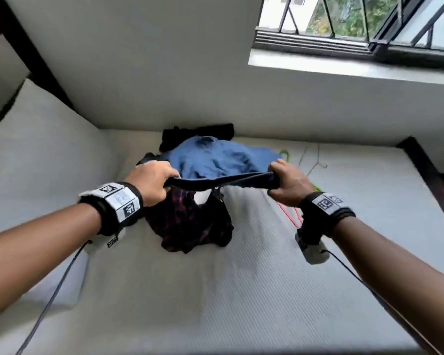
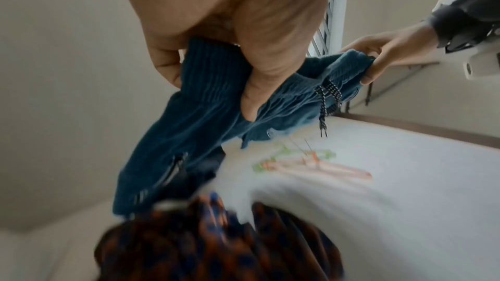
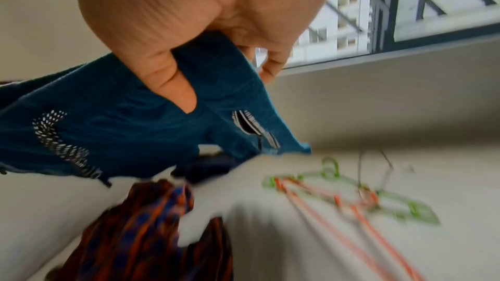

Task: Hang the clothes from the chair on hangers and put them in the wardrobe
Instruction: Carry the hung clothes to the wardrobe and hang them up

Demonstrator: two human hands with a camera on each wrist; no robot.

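Both hands hold a dark teal pair of pants [image 1: 223,181] [image 2: 205,114] [image 3: 113,119] by its ribbed waistband, stretched level above the bed. My left hand [image 1: 153,183] [image 2: 230,55] grips the waistband's left end, my right hand [image 1: 289,184] [image 3: 189,50] [image 2: 378,61] the right end. A black-and-white drawstring [image 2: 328,102] dangles from the waistband. Below lies a dark plaid garment [image 1: 190,221] [image 2: 216,240] [image 3: 151,232]. Behind it sit a blue garment [image 1: 215,155] and a black one [image 1: 198,133]. Green and red hangers [image 3: 351,196] [image 2: 311,163] [image 1: 292,216] lie to the right.
A white mattress [image 1: 215,290] carries everything and runs along the wall. A thin wire hanger [image 1: 314,160] lies right of the pile. A barred window [image 1: 356,24] is at the upper right. Dark wooden bed frame parts [image 1: 420,160] edge the mattress.
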